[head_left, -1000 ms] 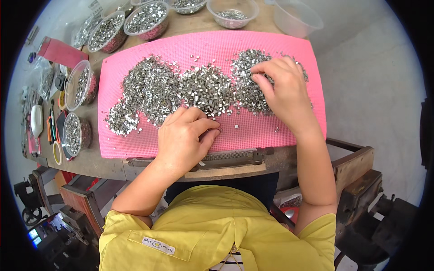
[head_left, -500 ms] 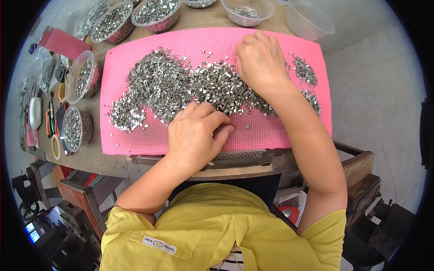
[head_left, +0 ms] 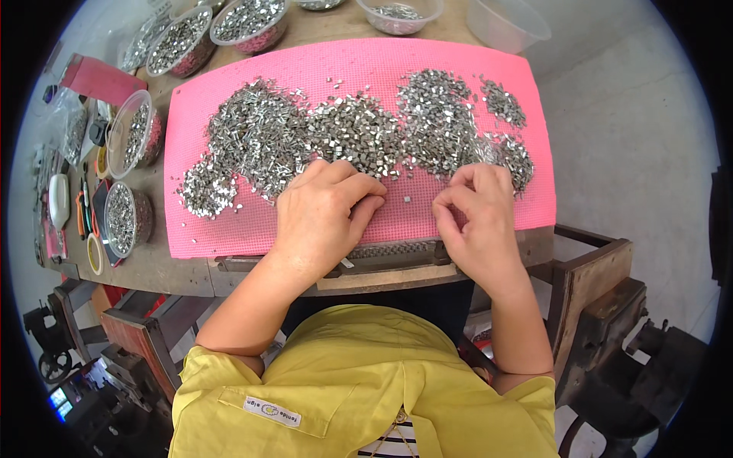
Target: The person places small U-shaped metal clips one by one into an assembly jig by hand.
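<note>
A pink textured mat carries heaps of small silver metal pieces. My left hand rests over the mat's front part, beside the middle heap of small metal blocks. Its thumb and fingers are drawn together; anything between them is hidden. My right hand is at the near edge of the right heap, with thumb and forefinger pinched; what they hold is too small to make out. One loose metal block lies between the hands. Just below them, a dark metal bar runs along the table's front edge.
Left of the middle is a heap of thin metal pins. Tubs of metal pieces stand left and behind the mat, near a clear tub. Tape rolls and pliers lie on the left.
My right hand has come back from the far side of the right heap to its near edge, uncovering that heap. My left hand has barely moved; the view has shifted slightly.
</note>
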Available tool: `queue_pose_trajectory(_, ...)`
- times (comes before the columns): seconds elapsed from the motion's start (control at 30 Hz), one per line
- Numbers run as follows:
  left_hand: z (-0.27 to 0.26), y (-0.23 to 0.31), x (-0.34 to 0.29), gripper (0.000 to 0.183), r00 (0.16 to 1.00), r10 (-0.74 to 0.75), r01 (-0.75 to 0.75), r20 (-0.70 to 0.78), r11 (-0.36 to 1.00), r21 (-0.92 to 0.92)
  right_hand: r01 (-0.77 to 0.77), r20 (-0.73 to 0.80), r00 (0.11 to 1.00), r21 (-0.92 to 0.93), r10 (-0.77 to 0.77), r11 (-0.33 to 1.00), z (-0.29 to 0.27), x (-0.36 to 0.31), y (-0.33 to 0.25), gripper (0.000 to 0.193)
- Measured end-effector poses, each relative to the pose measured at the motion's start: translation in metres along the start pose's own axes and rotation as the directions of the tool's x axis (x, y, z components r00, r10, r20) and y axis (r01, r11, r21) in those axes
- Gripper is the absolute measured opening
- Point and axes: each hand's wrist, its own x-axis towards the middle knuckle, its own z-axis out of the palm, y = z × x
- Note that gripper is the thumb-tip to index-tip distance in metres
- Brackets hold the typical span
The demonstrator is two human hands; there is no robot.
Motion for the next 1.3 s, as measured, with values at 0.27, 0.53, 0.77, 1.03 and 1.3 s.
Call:
queue_pose_trajectory(0.27, -0.003, -0.007, 0.004, 0.007, 0.986, 0.135, -0.142, 0.099, 0.988, 0.059, -0.001, -0.150, 0.989, -0.035, -0.004, 0.999, 0.001, -0.013, 0.014, 0.010)
queue_pose_trajectory(0.53, -0.007, 0.000, 0.003, 0.009, 0.986, 0.074, -0.089, 0.149, 0.991, 0.103, 0.171, -0.062, 0.982, -0.093, -0.177, 0.981, -0.001, -0.007, 0.013, 0.012)
queue_pose_trajectory(0.77, -0.005, 0.000, -0.006, 0.008, 0.997, -0.009, 0.002, 0.083, 0.996, 0.085, 0.218, 0.019, 0.976, -0.192, -0.218, 0.957, 0.003, -0.006, 0.013, 0.012)
queue_pose_trajectory(1.03, -0.008, 0.016, -0.022, 0.013, 0.991, 0.065, -0.034, 0.120, 0.969, -0.244, 0.146, -0.106, 0.984, 0.012, -0.144, 0.989, 0.008, -0.036, 0.002, 0.014)
queue_pose_trajectory(1.3, 0.021, 0.034, -0.040, 0.016, 0.982, 0.181, -0.164, 0.053, 0.959, -0.232, 0.137, -0.209, 0.972, 0.111, -0.112, 0.984, 0.025, -0.064, -0.005, 0.014)
